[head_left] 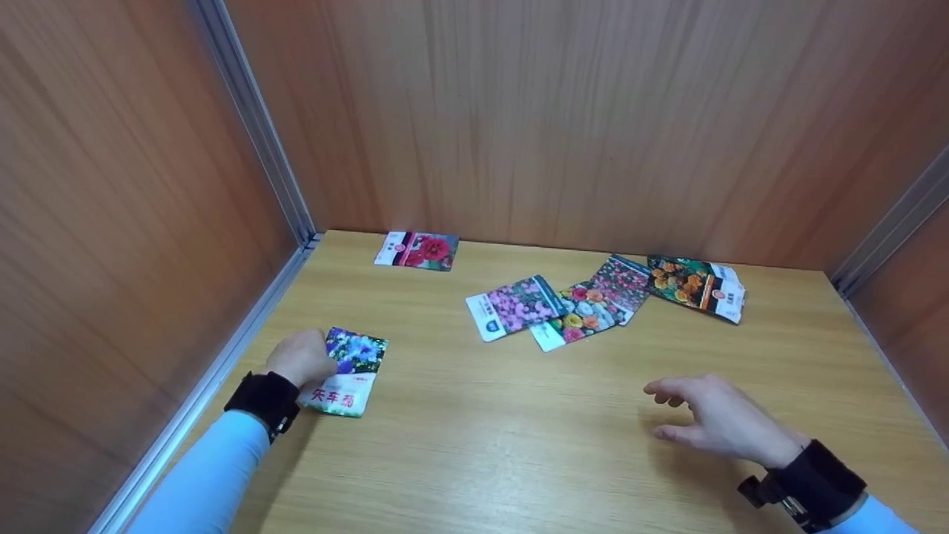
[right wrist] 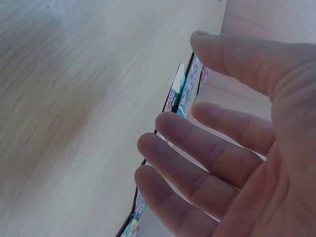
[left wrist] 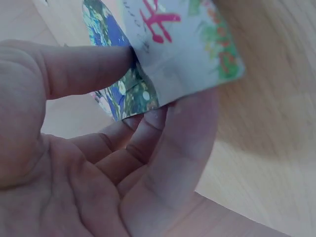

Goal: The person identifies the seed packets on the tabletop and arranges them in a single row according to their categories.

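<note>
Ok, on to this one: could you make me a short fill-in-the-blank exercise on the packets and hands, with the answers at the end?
1. The left hand pinches the blue-flowered packet between its ____ and fingers.
2. The right hand holds ____.
3. The head view shows ____ packets in all.
4. Of these, the orange-flowered packet lies farthest to the ____.

Missing words: thumb; nothing; six; right.

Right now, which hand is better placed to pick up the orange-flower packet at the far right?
Probably the right hand: it holds nothing and is nearer to the orange-flower packet; the left hand, farther away, pinches the blue-flower packet.
</note>
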`<action>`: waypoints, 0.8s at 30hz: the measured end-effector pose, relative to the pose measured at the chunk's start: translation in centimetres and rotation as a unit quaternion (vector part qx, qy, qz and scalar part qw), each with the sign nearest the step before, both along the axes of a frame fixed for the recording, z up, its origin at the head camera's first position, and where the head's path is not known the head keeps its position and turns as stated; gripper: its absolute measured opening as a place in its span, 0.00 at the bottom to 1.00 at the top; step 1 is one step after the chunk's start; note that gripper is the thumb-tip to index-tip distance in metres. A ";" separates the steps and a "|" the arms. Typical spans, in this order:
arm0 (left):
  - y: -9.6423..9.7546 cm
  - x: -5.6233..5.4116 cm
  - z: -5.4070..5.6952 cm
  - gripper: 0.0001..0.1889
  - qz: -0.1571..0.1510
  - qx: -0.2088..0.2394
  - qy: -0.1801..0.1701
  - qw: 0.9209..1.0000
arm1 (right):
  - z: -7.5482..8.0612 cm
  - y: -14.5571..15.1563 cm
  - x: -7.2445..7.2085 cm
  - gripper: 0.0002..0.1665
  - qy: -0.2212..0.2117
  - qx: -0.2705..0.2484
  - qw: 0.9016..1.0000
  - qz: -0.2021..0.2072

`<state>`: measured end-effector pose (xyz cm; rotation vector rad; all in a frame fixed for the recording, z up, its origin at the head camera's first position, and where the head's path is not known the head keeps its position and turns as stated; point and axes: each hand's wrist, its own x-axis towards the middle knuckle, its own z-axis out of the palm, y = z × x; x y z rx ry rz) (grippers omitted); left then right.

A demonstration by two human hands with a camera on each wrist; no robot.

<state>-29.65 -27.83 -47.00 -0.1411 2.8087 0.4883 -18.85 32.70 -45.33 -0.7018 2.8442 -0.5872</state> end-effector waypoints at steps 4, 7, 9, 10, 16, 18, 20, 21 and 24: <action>-0.6 0.0 -0.3 0.28 0.006 -0.016 0.000 1.000 | 0.0 -0.6 -0.1 0.31 0.008 -0.009 1.000 0.008; -1.1 0.1 -0.7 0.25 0.002 -0.027 0.006 1.000 | -0.1 -1.1 -0.2 0.30 0.021 -0.015 0.999 0.018; -1.3 0.0 -0.9 0.23 -0.001 -0.031 0.008 0.999 | -0.2 -1.3 -0.3 0.30 0.026 -0.019 0.999 0.026; -1.4 0.0 -0.9 0.22 -0.002 -0.032 0.008 0.999 | -0.2 -1.3 -0.3 0.30 0.028 -0.020 0.999 0.028; -1.0 -0.9 -0.3 0.22 -0.002 -0.049 -0.005 0.999 | 0.0 -1.5 -0.8 0.31 0.022 -0.020 0.999 0.024; -0.7 -1.2 0.0 0.22 -0.007 -0.065 -0.009 0.998 | 0.0 -1.6 -1.0 0.31 0.023 -0.019 0.999 0.022; -0.4 -1.5 0.4 0.21 -0.018 -0.088 -0.007 0.996 | 0.0 -1.6 -1.0 0.30 0.026 -0.018 0.999 0.020; -0.2 -1.6 0.6 0.20 -0.024 -0.100 -0.003 0.995 | 0.0 -1.6 -1.0 0.29 0.029 -0.019 0.999 0.019; 0.5 -1.7 1.1 0.14 -0.033 -0.126 0.024 0.991 | 0.0 -1.5 -1.1 0.27 0.042 -0.025 0.999 0.015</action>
